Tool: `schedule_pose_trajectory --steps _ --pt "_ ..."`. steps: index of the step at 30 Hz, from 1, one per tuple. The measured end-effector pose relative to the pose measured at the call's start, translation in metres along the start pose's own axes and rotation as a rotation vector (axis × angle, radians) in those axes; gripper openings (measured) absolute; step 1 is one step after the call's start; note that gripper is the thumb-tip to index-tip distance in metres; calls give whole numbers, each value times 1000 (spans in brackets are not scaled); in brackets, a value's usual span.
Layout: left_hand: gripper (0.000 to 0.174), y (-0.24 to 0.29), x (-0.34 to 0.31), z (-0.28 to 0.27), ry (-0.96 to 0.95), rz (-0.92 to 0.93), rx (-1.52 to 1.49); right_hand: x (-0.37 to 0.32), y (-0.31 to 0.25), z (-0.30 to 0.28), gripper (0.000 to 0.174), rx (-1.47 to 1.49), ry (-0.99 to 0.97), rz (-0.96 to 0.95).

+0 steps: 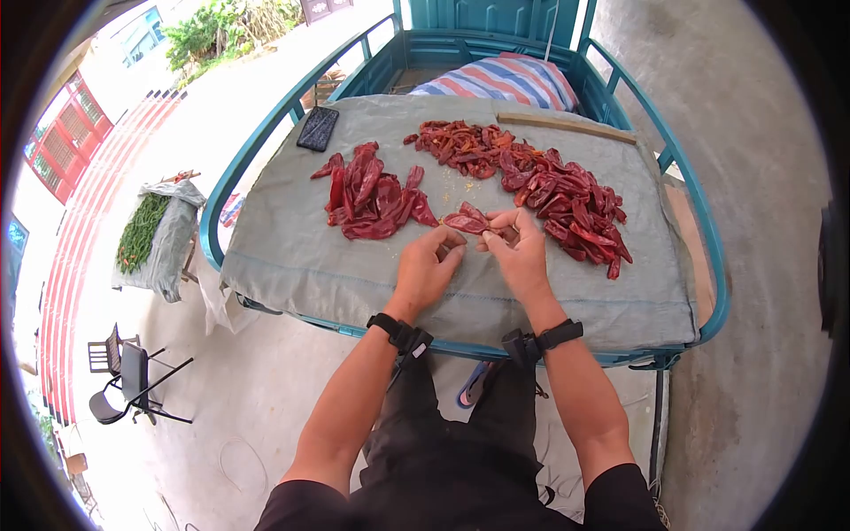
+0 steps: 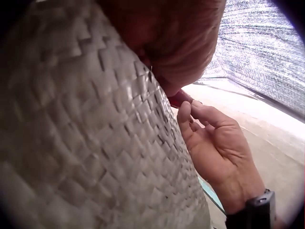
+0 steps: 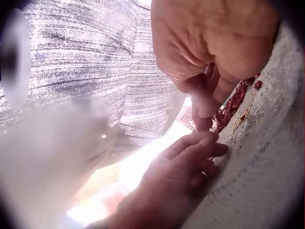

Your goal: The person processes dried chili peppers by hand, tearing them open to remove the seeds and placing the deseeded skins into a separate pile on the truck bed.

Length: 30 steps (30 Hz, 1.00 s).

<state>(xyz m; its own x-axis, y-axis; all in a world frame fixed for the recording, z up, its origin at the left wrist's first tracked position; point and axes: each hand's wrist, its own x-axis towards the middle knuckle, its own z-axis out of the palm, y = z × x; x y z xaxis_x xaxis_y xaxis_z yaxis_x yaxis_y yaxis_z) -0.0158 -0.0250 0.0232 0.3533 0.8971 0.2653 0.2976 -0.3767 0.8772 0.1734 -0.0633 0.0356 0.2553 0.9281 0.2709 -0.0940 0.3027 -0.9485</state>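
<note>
A dried red pepper (image 1: 467, 219) lies between the two hands over the grey woven sheet (image 1: 292, 257). The right hand (image 1: 521, 257) pinches its right end between thumb and fingers. At its left end, the left hand (image 1: 427, 270) has its thumb and fingers curled round the tip. In the left wrist view a bit of the red pepper (image 2: 180, 98) shows by the fingertips of the right hand (image 2: 219, 148). The right wrist view shows both hands meeting, the left hand (image 3: 176, 176) below; the pepper is mostly hidden there.
Red pepper heaps lie left (image 1: 372, 199), behind (image 1: 469, 146) and right (image 1: 575, 208) of the hands. A dark phone (image 1: 318, 128) sits back left, a wooden strip (image 1: 567, 126) back right. A teal rail (image 1: 243, 164) borders the sheet; a striped bag (image 1: 505, 80) is behind.
</note>
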Motion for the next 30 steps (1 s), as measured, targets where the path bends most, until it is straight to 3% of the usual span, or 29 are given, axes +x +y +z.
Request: schedule_pose_trajectory --steps 4,7,13,19,22,25,30 --pt "24 -4 1 -2 -29 4 -120 -7 13 11 23 31 -42 -48" --pt "27 -7 3 0 -24 -59 -377 -8 13 11 27 -199 -76 -158" --pt "24 -14 8 -1 -17 -95 -378 -16 9 14 31 -421 -189 -366" --pt "18 -27 9 2 -25 -59 -445 -19 13 12 32 -370 -195 -341" --pt "17 -25 8 -2 -69 -30 -300 -18 21 10 28 -195 -109 -148" --pt "17 -21 7 -4 -123 -61 -342 -15 25 6 25 -191 -66 11" --pt "17 -19 8 -2 -95 -11 -508 -9 36 2 21 -134 27 24"
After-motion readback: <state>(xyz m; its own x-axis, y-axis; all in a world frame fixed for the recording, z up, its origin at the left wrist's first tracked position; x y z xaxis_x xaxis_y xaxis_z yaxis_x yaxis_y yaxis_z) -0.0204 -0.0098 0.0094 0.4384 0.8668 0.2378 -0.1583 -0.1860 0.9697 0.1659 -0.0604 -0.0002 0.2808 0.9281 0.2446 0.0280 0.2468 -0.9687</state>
